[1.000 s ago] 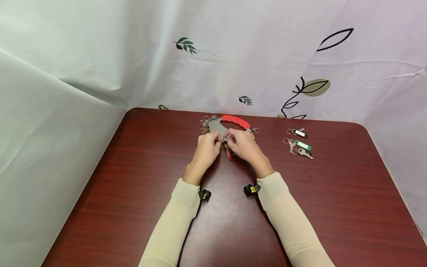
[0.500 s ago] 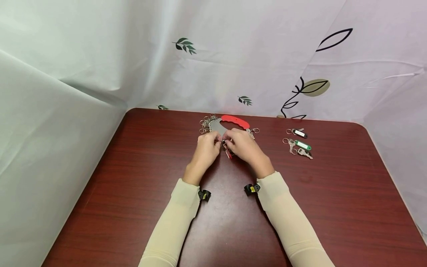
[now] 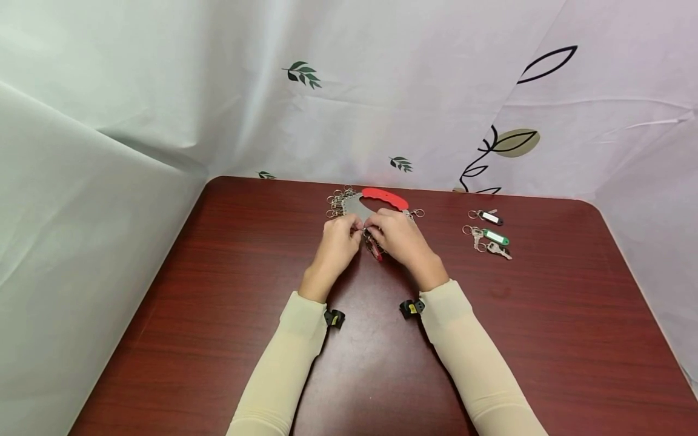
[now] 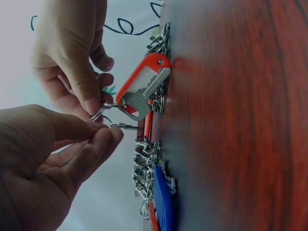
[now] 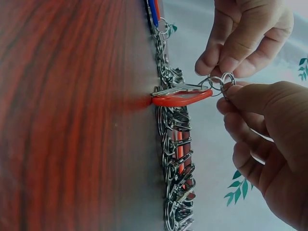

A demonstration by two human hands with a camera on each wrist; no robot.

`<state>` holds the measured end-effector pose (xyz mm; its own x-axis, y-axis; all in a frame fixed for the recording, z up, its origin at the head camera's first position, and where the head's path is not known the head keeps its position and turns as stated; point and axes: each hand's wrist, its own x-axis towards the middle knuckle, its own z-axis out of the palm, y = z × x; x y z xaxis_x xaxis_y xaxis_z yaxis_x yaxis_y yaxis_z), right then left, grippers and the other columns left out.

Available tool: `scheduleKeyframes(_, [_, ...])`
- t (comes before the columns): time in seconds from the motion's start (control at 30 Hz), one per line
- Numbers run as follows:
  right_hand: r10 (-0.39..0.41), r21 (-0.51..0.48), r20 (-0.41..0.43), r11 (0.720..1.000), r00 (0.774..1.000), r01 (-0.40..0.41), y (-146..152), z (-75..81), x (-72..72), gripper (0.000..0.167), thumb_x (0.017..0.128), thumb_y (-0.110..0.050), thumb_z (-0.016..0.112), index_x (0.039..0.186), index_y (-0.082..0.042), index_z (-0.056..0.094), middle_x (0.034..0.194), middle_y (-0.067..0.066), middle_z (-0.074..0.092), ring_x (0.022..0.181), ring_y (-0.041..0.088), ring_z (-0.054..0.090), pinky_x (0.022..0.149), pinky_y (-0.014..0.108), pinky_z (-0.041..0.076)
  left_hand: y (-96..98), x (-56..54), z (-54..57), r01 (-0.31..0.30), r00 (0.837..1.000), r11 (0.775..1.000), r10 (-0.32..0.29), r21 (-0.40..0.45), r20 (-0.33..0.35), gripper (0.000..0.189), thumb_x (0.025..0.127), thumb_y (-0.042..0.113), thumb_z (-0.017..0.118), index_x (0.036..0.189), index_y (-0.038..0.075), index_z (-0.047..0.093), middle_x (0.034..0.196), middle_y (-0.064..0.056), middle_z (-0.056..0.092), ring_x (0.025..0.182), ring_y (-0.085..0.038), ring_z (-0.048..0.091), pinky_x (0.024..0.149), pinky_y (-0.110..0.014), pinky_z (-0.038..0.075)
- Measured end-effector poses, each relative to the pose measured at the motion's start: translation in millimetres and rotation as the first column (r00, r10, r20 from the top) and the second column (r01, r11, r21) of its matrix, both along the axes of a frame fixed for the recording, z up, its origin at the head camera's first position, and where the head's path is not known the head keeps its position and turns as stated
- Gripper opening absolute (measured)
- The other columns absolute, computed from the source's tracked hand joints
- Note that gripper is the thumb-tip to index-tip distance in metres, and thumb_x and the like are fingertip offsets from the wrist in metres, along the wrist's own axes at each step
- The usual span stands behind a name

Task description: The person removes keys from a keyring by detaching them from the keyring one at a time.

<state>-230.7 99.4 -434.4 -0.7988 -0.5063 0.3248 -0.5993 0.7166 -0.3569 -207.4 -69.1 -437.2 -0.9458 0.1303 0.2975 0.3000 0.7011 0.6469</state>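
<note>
Right hand [image 3: 400, 237]: fingers curled, pinching silver metal split ring [image 5: 230, 78]; red plastic tag [image 4: 139, 79] and silver key [image 4: 137, 104] dangle from it. Left hand [image 3: 339, 242]: fingertips together, pinching small silver metal clip [image 4: 127, 127]. Grey metal toothed board [image 3: 354, 207] just beyond.

Looks like a makeshift recording booth, curtained off around a dark red, wood-grained desk [image 3: 191, 339] rounded at the far corners. Screened at the left, right and far sides by pale, creased fabric [image 3: 136, 48], printed on the far side with leaves [image 3: 302, 74]. Marked for filming by a small black wrist camera [image 3: 335, 318] at each cuff [image 3: 302, 315]. Could stand inside a home, office or workshop.
</note>
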Motion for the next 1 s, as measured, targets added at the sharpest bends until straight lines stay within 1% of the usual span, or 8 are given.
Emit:
scheduleKeyframes(0.2, [-0.015,-0.026,-0.034,1.000,0.999,0.014,-0.4,-2.7,-1.4,0.009,0.097,-0.014,0.071,0.099,-0.012,0.079,0.089,0.004,0.073,0.080,0.021,0.068,0.076,0.040,0.057,-0.4,0.7,0.7,0.009,1.000,1.000,-0.009,-0.007,-0.006,0.007,0.091,-0.003,0.071,0.089,0.004,0.070,0.092,-0.011,0.075,0.085,-0.025,0.070,0.075,-0.038,0.058])
scheduleKeyframes(0.37, [-0.052,-0.075,-0.045,0.996,0.998,0.048,-0.5,-3.0,-2.3,0.008,0.095,-0.013,0.073,0.097,-0.009,0.080,0.087,0.006,0.075,0.077,0.021,0.069,0.074,0.040,0.057,-1.2,0.7,1.2,0.014,1.000,1.000,-0.014,-0.009,-0.003,0.008,0.091,-0.003,0.071,0.089,0.004,0.070,0.092,-0.010,0.075,0.086,-0.025,0.070,0.076,-0.038,0.057])
scheduleKeyframes(0.57, [-0.093,-0.149,0.008,0.984,0.996,0.093,-0.8,-3.1,-2.3,0.009,0.093,-0.009,0.071,0.095,-0.008,0.080,0.088,0.007,0.076,0.074,0.019,0.067,0.070,0.037,0.056,-2.2,0.0,0.2,0.021,1.000,1.000,-0.021,0.002,0.006,0.008,0.090,-0.004,0.071,0.089,0.004,0.070,0.093,-0.011,0.075,0.085,-0.025,0.070,0.076,-0.037,0.058])
scheduleKeyframes(0.87, [-0.143,-0.194,0.085,0.968,0.986,0.157,-2.1,-4.5,-3.6,0.011,0.092,-0.008,0.070,0.093,-0.007,0.080,0.083,0.006,0.076,0.073,0.018,0.068,0.070,0.036,0.057,-2.3,-0.1,0.1,0.020,1.000,1.000,-0.020,0.002,0.011,0.009,0.090,-0.003,0.071,0.088,0.005,0.069,0.090,-0.010,0.075,0.082,-0.024,0.069,0.073,-0.036,0.058])
scheduleKeyframes(1.0, [-0.141,-0.197,0.136,0.966,0.981,0.166,-1.8,-3.7,-4.3,0.011,0.092,-0.008,0.068,0.092,-0.006,0.079,0.079,0.005,0.074,0.071,0.018,0.068,0.070,0.036,0.056,-2.3,0.0,0.3,0.020,1.000,1.000,-0.020,0.004,0.008,0.008,0.090,-0.003,0.072,0.088,0.005,0.069,0.089,-0.010,0.075,0.081,-0.023,0.069,0.072,-0.036,0.057])
